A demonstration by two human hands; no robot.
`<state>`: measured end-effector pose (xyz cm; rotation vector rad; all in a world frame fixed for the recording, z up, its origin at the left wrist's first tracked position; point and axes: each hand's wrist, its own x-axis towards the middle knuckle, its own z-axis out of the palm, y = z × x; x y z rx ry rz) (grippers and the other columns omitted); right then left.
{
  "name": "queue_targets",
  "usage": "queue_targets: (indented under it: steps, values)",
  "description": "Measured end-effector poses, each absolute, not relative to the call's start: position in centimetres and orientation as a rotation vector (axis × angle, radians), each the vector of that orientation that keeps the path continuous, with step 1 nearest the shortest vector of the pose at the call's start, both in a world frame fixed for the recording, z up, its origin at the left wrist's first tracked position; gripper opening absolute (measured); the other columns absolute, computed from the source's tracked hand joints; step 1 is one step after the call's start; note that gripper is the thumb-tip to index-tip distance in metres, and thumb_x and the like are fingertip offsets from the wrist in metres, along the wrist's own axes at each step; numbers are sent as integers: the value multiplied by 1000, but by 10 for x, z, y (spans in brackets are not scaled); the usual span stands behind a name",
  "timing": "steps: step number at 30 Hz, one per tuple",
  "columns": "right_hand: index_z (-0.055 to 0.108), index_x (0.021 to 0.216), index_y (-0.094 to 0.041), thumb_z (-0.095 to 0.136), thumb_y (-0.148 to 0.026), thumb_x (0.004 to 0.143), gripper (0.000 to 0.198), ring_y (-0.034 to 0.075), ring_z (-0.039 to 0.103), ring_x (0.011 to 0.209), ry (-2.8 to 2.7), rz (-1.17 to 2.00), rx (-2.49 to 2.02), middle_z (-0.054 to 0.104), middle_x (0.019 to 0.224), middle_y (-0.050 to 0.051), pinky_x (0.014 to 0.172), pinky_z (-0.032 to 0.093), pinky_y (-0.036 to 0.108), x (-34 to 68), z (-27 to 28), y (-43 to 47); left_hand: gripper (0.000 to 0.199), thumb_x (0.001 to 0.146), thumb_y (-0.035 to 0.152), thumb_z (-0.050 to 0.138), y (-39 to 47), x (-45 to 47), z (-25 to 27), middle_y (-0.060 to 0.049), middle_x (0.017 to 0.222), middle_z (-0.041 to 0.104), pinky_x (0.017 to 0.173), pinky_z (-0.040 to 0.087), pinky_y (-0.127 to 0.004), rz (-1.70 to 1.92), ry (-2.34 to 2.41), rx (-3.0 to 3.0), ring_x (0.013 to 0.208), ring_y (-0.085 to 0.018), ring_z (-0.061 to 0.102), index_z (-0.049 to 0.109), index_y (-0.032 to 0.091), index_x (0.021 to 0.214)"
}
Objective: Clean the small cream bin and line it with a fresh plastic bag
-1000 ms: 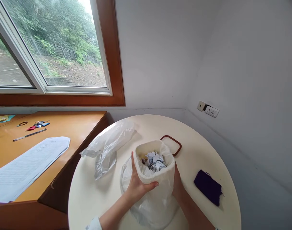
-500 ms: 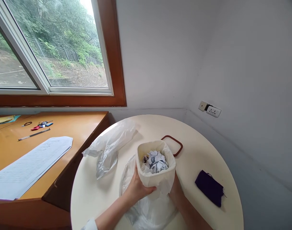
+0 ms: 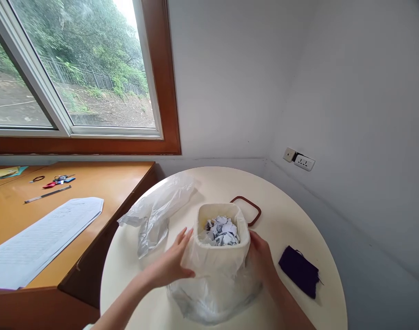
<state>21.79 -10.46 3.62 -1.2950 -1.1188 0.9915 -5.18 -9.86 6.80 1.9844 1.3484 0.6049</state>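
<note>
A cream square trash bin [image 3: 204, 256], lined with a thin clear plastic bag [image 3: 209, 298], stands upright near the middle of the round table. Crumpled and torn paper scraps [image 3: 223, 230] lie inside it. The bag is folded over the rim and spreads loosely around the base. At the bin's left side my left hand [image 3: 171, 263] is open, thumb and fingers apart, close to the bag. My right hand [image 3: 262, 259] lies along the right side by the rim, its fingers extended and partly hidden by the bin and bag.
Behind the bin lies a brown square rim frame [image 3: 259, 211]. Another clear plastic bag [image 3: 157, 208] is spread at the table's left, and a dark purple cloth [image 3: 299, 272] lies at the right. Papers [image 3: 47, 238], a pen [image 3: 47, 194] and keys [image 3: 60, 180] rest on the wooden desk.
The bin was tilted between both hands and now stands more upright. My left hand has moved off it to the left with fingers spread; my right hand has shifted up along its side.
</note>
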Motion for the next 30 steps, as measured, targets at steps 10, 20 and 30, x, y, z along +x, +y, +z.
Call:
queue_targets:
  steps: [10, 20, 30]
  values:
    - [59, 107, -23, 36, -19, 88, 30, 20, 49, 115, -2069, 81, -912, 60, 114, 6, 102, 30, 45, 240, 126, -95, 39, 83, 41, 53, -112, -26, 161, -6, 111, 63, 105, 33, -44, 670, 941, 2689, 107, -21, 57, 53, 23, 117]
    - [49, 56, -18, 33, -16, 89, 36, 16, 54, 99, -2582, 3, -1094, 54, 59, -1, 105, 17, 43, 226, 149, -90, 33, 87, 44, 44, -94, -8, 151, -1, 62, 61, 95, 37, -40, 360, 854, 2966, 72, -18, 58, 59, 20, 71]
    - [51, 69, -17, 30, -18, 92, 31, 13, 53, 83, -2453, -45, -995, 58, 70, 1, 98, 26, 40, 223, 135, -98, 26, 86, 43, 46, -92, -17, 171, -2, 77, 66, 95, 37, -42, 330, 819, 2889, 84, -21, 61, 60, 21, 88]
